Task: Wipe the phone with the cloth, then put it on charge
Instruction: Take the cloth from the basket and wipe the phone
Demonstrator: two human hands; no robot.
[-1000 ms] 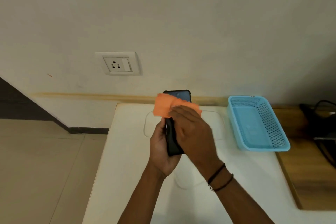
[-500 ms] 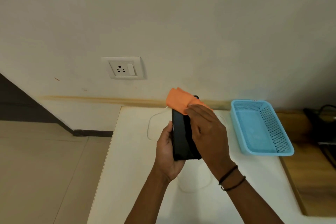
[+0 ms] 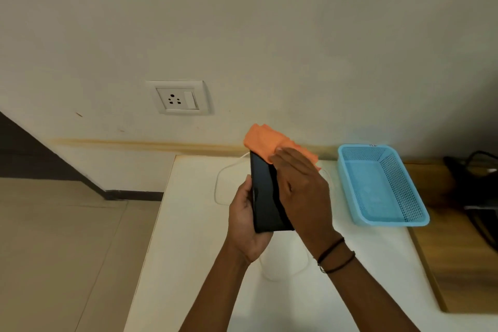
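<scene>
My left hand (image 3: 246,219) grips a black phone (image 3: 265,197) from its left edge and holds it upright above the white table (image 3: 188,237), dark screen facing me. My right hand (image 3: 301,188) lies flat over the phone's right side and presses an orange cloth (image 3: 262,143) against its top end. The cloth sticks out above my fingers and hides the phone's upper right corner. A thin white cable (image 3: 218,186) loops on the table behind and under the hands. A white wall socket (image 3: 179,98) with its switch sits on the wall up left.
A light blue plastic basket (image 3: 382,186) stands on the table to the right of my hands. Beyond it a wooden surface (image 3: 458,264) carries dark objects with black cables (image 3: 479,197). The table's left edge drops to a tiled floor (image 3: 59,250).
The phone has turned from edge-on to screen facing me. My right hand with the cloth has slid up from the phone's middle to its top end.
</scene>
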